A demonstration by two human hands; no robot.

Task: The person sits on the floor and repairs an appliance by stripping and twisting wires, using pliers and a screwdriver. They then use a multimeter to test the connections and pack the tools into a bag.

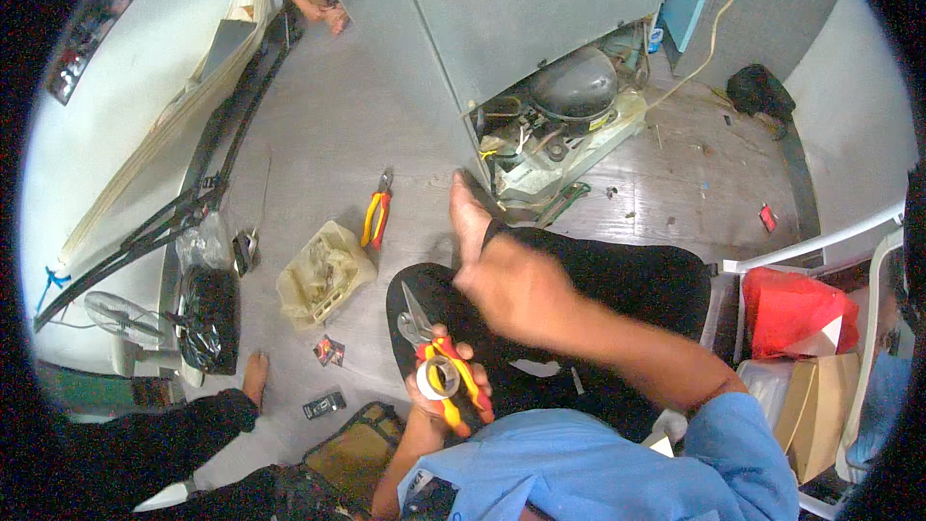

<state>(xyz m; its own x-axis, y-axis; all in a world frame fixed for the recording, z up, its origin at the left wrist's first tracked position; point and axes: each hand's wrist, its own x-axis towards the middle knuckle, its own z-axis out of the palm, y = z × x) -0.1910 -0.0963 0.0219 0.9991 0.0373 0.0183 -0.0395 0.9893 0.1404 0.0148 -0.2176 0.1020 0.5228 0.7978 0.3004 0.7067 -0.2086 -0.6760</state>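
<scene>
My left hand (pixel 422 397) is closed around long-nose pliers (pixel 450 352) with red and yellow handles, their pointed metal jaws aimed away from me. A small roll of tape (pixel 422 382) with a pale rim is in the same hand, against the handles. My right hand (pixel 506 289) is blurred by motion over my bent legs, close to a bare foot (pixel 468 212); its fingers cannot be made out. On the floor ahead lies a second pair of red and yellow pliers (pixel 375 216), beside a pale plastic basket (pixel 368 277) with small things inside.
A large grey cabinet (pixel 540 0) stands ahead, its open base showing a black compressor (pixel 574 87). At right are a white-framed rack and a red bag (pixel 796 314). Another person's leg (pixel 193 434) is at left, near a fan (pixel 125 318); another person sits far left.
</scene>
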